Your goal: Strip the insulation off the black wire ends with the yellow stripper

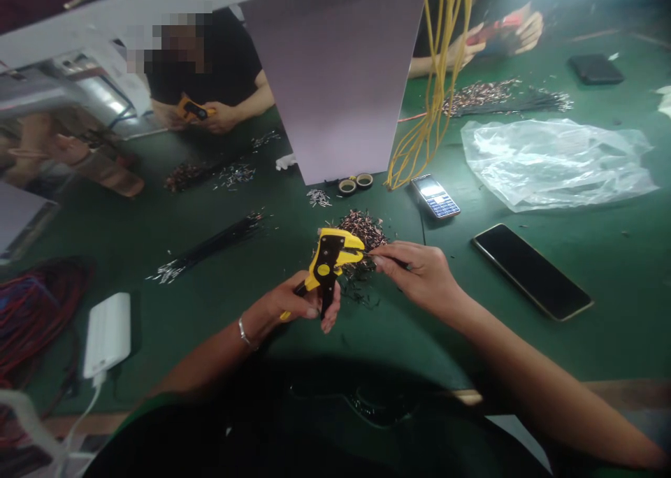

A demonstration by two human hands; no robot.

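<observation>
My left hand (301, 300) is wrapped round the handles of a yellow and black wire stripper (325, 265). The tool's jaws point to the right. My right hand (414, 268) pinches a short dark wire (394, 260), whose tip is at the jaws; whether it sits between them is too small to tell. Behind and under the tool lies a pile of short copper-tipped wire pieces (361, 228), with black scraps (361, 293) in front of it. To the left, a bundle of black wires (214, 246) rests on the green table (210, 338).
A phone (532, 272), a keypad phone (436, 197) and a plastic bag (556, 160) lie right. Tape rolls (347, 186) sit by an upright panel (340, 80); yellow wires (440, 66) hang beside it. A white power bank (107, 335) is left. Other people's hands work across the table.
</observation>
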